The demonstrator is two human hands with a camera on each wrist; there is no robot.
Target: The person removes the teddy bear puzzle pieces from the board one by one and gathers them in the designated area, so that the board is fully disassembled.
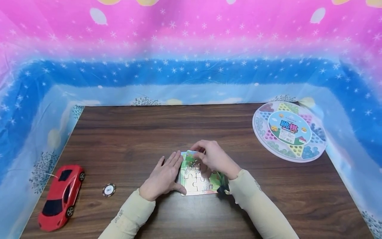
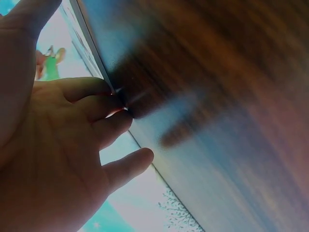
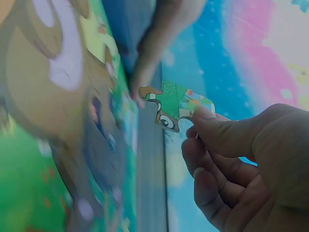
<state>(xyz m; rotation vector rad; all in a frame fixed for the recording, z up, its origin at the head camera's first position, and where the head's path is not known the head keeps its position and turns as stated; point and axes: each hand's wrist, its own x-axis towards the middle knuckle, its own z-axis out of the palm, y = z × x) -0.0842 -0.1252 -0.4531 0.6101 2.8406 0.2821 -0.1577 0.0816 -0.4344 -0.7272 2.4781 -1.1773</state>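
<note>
A jigsaw puzzle (image 1: 203,186) in a flat tray lies near the middle of the table, its printed surface shiny with reflected light. Along its left edge rests my left hand (image 1: 162,176), fingers extended and the thumb at the lower left corner. My right hand (image 1: 216,157) is over the upper part of the puzzle. Between thumb and fingers it pinches a puzzle piece (image 3: 170,100), green with part of a brown animal's face and an eye. In the right wrist view the piece stands clear of the large animal picture. My left palm (image 2: 53,159) fills much of the left wrist view.
A red toy car (image 1: 61,199) stands at the left, with a round poker chip (image 1: 108,190) beside it. At the back right lies a round Chinese checkers box (image 1: 289,131). A pink and blue snowflake cloth (image 1: 191,71) surrounds the brown wooden table (image 1: 134,132).
</note>
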